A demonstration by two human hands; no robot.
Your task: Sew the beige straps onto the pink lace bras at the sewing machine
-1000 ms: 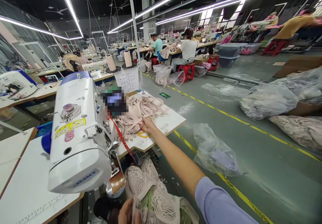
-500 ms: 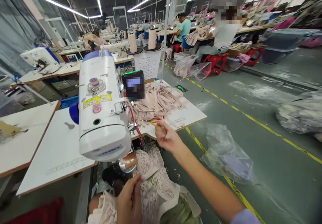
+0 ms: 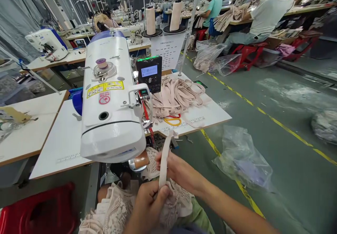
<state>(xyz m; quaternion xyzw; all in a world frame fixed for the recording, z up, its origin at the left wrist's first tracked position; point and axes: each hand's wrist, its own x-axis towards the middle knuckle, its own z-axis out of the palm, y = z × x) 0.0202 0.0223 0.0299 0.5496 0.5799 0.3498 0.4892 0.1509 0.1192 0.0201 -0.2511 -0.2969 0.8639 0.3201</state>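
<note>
My left hand point(image 3: 150, 203) is closed on a pale beige fabric strap point(image 3: 163, 164), pinched between thumb and fingers low in the view. The strap rises from it in a curve, its free end near the table edge. My right hand point(image 3: 181, 172) is beside the strap, its fingers curled behind and around it; part of the grip is hidden. Beige lace garments point(image 3: 116, 206) lie over my lap, under and beside the left hand. Scissors point(image 3: 173, 120) with red and yellow handles lie on the sewing table point(image 3: 216, 116), beyond the right hand.
A white sewing machine point(image 3: 110, 121) with a control panel point(image 3: 149, 74) stands at centre left. Behind the scissors is a heap of beige straps point(image 3: 179, 95). A red stool point(image 3: 39, 209) is at lower left, a plastic bag point(image 3: 243, 160) on the floor at right. Other people sit farther back.
My right hand has come back from the scissors on the table to the strap by my left hand. The left hand now holds the strap up. The view has shifted slightly.
</note>
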